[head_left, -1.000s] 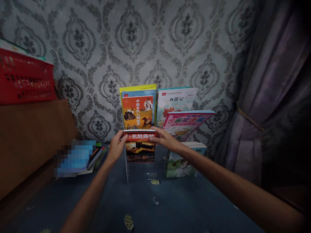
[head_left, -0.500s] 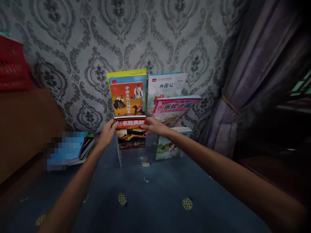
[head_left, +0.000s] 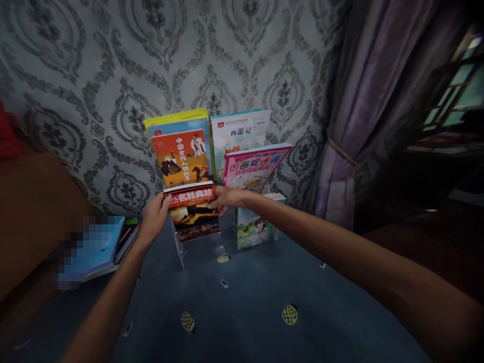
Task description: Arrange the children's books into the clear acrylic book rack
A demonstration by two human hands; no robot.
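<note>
A book with a red title band and a dark Great Wall picture (head_left: 193,219) stands in the lower left section of a clear stand (head_left: 180,249). My left hand (head_left: 155,216) is closed on its left edge, thumb over the front cover. At its right edge, my right hand (head_left: 229,198) grips with the fingertips on the cover. Behind it rises an orange book (head_left: 181,159), with blue and yellow books further back. To the right are a white book (head_left: 240,132), a pink book (head_left: 253,166) leaning to the right, and a green book (head_left: 255,227) low in front.
On the left lie a blue book (head_left: 108,242) and other books beside a brown box (head_left: 41,212). Patterned wallpaper (head_left: 212,65) covers the wall behind the stand. A tied purple curtain (head_left: 351,126) hangs at the right. The dark blue tabletop (head_left: 234,327) bears yellow dotted shapes.
My view has turned, so the stand and books appear further left. Both hands stay on the same book; my right fingers sit slightly lower on its edge.
</note>
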